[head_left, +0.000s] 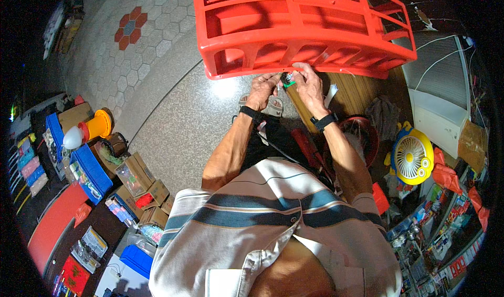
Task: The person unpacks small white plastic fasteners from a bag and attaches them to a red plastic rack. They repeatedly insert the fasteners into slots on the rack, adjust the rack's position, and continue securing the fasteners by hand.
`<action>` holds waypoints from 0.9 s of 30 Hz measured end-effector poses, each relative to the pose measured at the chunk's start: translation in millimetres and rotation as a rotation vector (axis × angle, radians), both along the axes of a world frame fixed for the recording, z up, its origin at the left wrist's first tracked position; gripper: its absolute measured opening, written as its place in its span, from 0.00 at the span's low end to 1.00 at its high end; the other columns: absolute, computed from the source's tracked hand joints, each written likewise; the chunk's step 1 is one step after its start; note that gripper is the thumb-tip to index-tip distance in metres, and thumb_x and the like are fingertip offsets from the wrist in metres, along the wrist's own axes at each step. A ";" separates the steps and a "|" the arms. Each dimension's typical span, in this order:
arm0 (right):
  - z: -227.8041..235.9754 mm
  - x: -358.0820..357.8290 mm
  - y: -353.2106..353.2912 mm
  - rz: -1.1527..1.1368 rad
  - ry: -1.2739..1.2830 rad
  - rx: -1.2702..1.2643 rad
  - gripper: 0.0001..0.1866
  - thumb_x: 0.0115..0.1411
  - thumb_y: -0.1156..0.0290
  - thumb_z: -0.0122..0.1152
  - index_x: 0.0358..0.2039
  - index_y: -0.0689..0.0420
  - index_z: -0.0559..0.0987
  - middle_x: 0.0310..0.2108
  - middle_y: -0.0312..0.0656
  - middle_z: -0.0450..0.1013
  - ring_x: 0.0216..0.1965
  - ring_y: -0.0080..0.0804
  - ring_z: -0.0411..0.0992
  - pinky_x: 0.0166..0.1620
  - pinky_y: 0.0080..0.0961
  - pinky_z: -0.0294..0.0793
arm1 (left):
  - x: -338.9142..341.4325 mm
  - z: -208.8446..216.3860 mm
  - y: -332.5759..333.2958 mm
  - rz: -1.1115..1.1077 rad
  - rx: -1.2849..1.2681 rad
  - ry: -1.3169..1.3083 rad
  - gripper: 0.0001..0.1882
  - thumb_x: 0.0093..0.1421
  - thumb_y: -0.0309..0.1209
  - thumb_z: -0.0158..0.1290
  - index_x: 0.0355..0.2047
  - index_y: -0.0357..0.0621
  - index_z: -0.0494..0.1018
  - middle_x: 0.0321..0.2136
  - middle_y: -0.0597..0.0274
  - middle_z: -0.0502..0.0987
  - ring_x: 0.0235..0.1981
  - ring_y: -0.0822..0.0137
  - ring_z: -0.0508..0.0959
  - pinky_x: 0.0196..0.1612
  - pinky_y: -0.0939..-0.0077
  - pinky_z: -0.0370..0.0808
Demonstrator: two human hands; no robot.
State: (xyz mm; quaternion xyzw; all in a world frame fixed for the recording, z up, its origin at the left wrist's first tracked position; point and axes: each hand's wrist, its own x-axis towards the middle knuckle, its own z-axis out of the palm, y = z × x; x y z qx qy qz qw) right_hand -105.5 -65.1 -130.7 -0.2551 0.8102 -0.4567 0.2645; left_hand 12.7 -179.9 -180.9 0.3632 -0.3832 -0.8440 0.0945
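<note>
A large red plastic rack [252, 45] with slatted openings lies tipped in front of me, resting on a brown wooden surface [346, 92]. Just below its near edge, my left hand [264, 89] pinches something small and pale that its fingers largely hide. Beside it, my right hand [308, 87] has its fingers curled round a small dark thing with a green edge [288, 79], too small to name. The right fingertips reach up to the rack's lower rim. A bundle of thin white strips [331, 93] sticks out next to my right wrist.
Blue bins [90, 172] and cardboard boxes [135, 173] crowd the left, beside a yellow-orange container [98, 124]. At right stand a yellow and blue fan [412, 156] and a white cabinet [440, 108]. Small packaged goods [430, 244] fill the lower right. Speckled flooring [178, 118] runs left of my arms.
</note>
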 end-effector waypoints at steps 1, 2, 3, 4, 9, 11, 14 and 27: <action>1.0 0.2 0.0 0.001 -0.008 0.002 0.15 0.65 0.67 0.54 0.51 0.56 0.73 0.29 0.36 0.76 0.24 0.19 0.68 0.28 0.20 0.69 | 0.1 -0.2 -0.3 0.001 -0.004 0.004 0.07 0.63 0.28 0.54 0.37 0.38 0.78 0.23 0.65 0.78 0.15 0.77 0.67 0.19 0.84 0.64; 2.4 0.4 0.1 0.001 -0.015 0.003 0.15 0.65 0.67 0.54 0.51 0.56 0.73 0.30 0.36 0.76 0.25 0.19 0.68 0.28 0.20 0.70 | 0.4 -0.2 -0.7 0.000 -0.007 0.007 0.07 0.63 0.28 0.54 0.37 0.39 0.78 0.23 0.65 0.78 0.15 0.77 0.67 0.19 0.84 0.64; 3.8 0.6 0.1 0.002 -0.023 0.005 0.15 0.65 0.67 0.53 0.51 0.56 0.73 0.30 0.36 0.76 0.25 0.19 0.68 0.29 0.20 0.70 | 0.7 -0.1 -1.1 -0.001 -0.010 0.009 0.07 0.63 0.28 0.54 0.37 0.39 0.78 0.23 0.65 0.78 0.15 0.77 0.67 0.19 0.84 0.64; 5.1 0.5 -0.2 -0.004 -0.041 0.022 0.15 0.65 0.68 0.54 0.51 0.56 0.73 0.32 0.41 0.77 0.30 0.26 0.72 0.32 0.25 0.71 | 0.9 0.3 -1.7 -0.002 -0.008 0.000 0.07 0.63 0.28 0.54 0.37 0.39 0.78 0.24 0.65 0.78 0.15 0.76 0.67 0.19 0.84 0.64; 8.8 0.5 -1.3 -0.016 -0.084 0.046 0.15 0.64 0.70 0.54 0.51 0.56 0.74 0.38 0.50 0.78 0.39 0.41 0.78 0.41 0.34 0.75 | 2.8 4.4 -3.6 -0.009 -0.015 -0.017 0.07 0.62 0.28 0.54 0.37 0.38 0.78 0.24 0.66 0.78 0.15 0.76 0.67 0.19 0.84 0.64; 9.1 0.8 -1.7 -0.016 -0.073 0.047 0.15 0.64 0.71 0.54 0.50 0.56 0.74 0.38 0.50 0.78 0.40 0.41 0.78 0.41 0.34 0.75 | 4.1 5.9 -3.3 -0.004 0.000 -0.007 0.08 0.62 0.28 0.54 0.38 0.37 0.78 0.24 0.65 0.78 0.15 0.76 0.67 0.20 0.84 0.65; 9.8 1.2 -2.2 -0.014 -0.050 0.047 0.15 0.64 0.71 0.54 0.50 0.56 0.74 0.38 0.50 0.78 0.40 0.41 0.78 0.42 0.34 0.75 | 5.3 6.3 -2.8 -0.009 0.011 0.003 0.08 0.63 0.28 0.54 0.38 0.38 0.78 0.25 0.65 0.78 0.17 0.76 0.68 0.21 0.84 0.65; 11.9 3.4 -1.9 -0.025 -0.107 0.036 0.15 0.64 0.70 0.53 0.51 0.56 0.73 0.37 0.50 0.78 0.39 0.41 0.79 0.42 0.35 0.75 | -3.2 12.9 -7.8 -0.054 -0.058 0.019 0.07 0.61 0.32 0.57 0.31 0.41 0.78 0.23 0.65 0.78 0.17 0.75 0.69 0.22 0.80 0.66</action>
